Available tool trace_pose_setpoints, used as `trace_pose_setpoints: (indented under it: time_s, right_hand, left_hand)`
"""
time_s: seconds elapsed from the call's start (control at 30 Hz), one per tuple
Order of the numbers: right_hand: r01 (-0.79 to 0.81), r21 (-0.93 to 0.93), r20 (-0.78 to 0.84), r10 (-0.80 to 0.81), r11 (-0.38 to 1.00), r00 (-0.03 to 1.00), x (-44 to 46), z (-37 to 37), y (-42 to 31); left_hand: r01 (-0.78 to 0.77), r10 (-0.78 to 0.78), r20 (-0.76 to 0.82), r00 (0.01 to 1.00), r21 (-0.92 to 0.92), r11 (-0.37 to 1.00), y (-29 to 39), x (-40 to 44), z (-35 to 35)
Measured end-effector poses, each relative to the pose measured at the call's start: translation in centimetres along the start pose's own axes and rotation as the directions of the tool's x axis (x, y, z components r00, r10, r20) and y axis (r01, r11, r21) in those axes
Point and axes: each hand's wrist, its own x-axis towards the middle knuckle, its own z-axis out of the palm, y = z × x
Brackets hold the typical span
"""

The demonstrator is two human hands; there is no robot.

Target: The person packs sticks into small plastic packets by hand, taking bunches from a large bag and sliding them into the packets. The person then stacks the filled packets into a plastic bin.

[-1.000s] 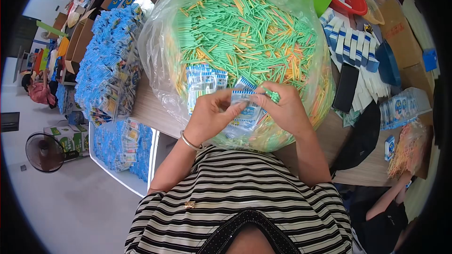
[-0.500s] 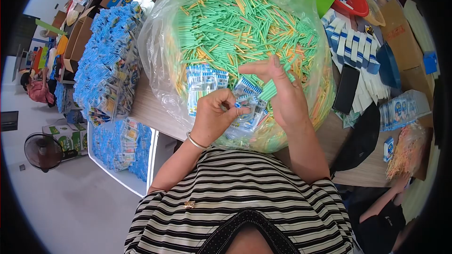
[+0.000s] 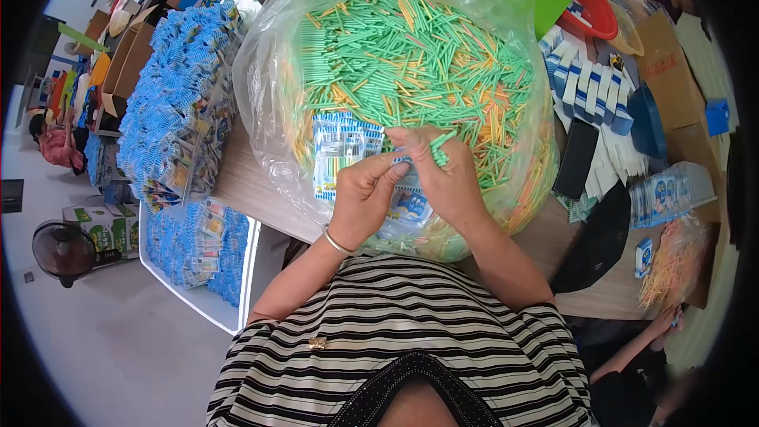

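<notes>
My left hand (image 3: 364, 196) is closed, pinching the upper edge of a small blue-and-white printed plastic packet (image 3: 411, 205). Against it, my right hand (image 3: 452, 190) meets the left at the packet's edge, its fingers wrapped round a small bunch of green sticks (image 3: 441, 147) that poke out above. Both hands are over the near side of a large clear plastic bag (image 3: 265, 95) filled with loose green, yellow and pink sticks (image 3: 411, 55). More blue-and-white packets (image 3: 341, 150) lie on the sticks just left of my hands.
Left stands a tall heap of filled blue packets (image 3: 178, 95), above a white bin (image 3: 247, 269) of similar packets. On the right are a black phone (image 3: 577, 160), stacked blue-and-white packets (image 3: 589, 91), a red basin (image 3: 597, 12) and a bag of orange sticks (image 3: 670, 261). A co-worker's arm (image 3: 632, 352) shows lower right.
My right hand, spread upright with the green sticks before, has come left and down to the packet, its fingers now closed. My left hand has shifted slightly right.
</notes>
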Motion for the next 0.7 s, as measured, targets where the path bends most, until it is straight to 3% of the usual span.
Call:
trace_pose_setpoints:
  time_s: [0.03,0.13,0.23,0.33,0.43,0.5,0.57,0.63,0.7]
  right_hand:
    - [0.005,-0.007,0.003,-0.005,1.000,1.000,-0.1,-0.4,0.0]
    - [0.232,-0.353,0.115,-0.205,0.906,0.972,-0.6,-1.6,-1.5]
    - [0.239,-0.395,0.086,-0.224,0.887,0.971,-0.9,-2.5,-3.1]
    - [0.256,-0.434,0.090,-0.241,0.864,0.966,-1.1,-3.0,-4.0]
    - [0.286,-0.474,0.124,-0.259,0.833,0.958,-1.1,-3.4,-4.2]
    - [0.294,-0.454,0.247,-0.198,0.841,0.949,-1.1,-3.7,-4.0]
    - [0.298,-0.445,0.308,-0.168,0.845,0.936,-0.7,-3.5,-3.9]
    - [0.293,-0.376,0.212,-0.226,0.879,0.951,0.9,-2.9,-3.9]
    - [0.293,-0.339,0.163,-0.252,0.894,0.954,3.0,-2.1,-3.4]
  left_hand:
    - [0.002,-0.002,0.007,1.000,-0.036,0.999,-0.3,0.0,0.1]
    - [-0.009,0.009,0.009,1.000,-0.092,0.996,-0.7,0.1,0.1]
    - [-0.023,0.024,0.008,1.000,-0.126,0.992,-0.7,0.0,-0.1]
    - [-0.027,0.027,0.022,0.999,0.023,0.999,-0.1,-0.1,-0.5]
    - [-0.111,0.107,-0.071,0.992,-0.057,0.992,-0.1,0.2,0.0]
    - [-0.154,0.143,-0.119,0.983,-0.093,0.984,-0.1,0.1,-0.1]
    - [-0.101,0.101,-0.180,0.979,0.009,0.995,-0.1,-0.8,-0.8]
    - [-0.071,0.082,-0.215,0.973,0.062,0.996,-0.3,-1.2,-1.8]
    - [0.062,-0.036,-0.346,0.938,0.065,0.996,-0.4,-1.5,-2.9]
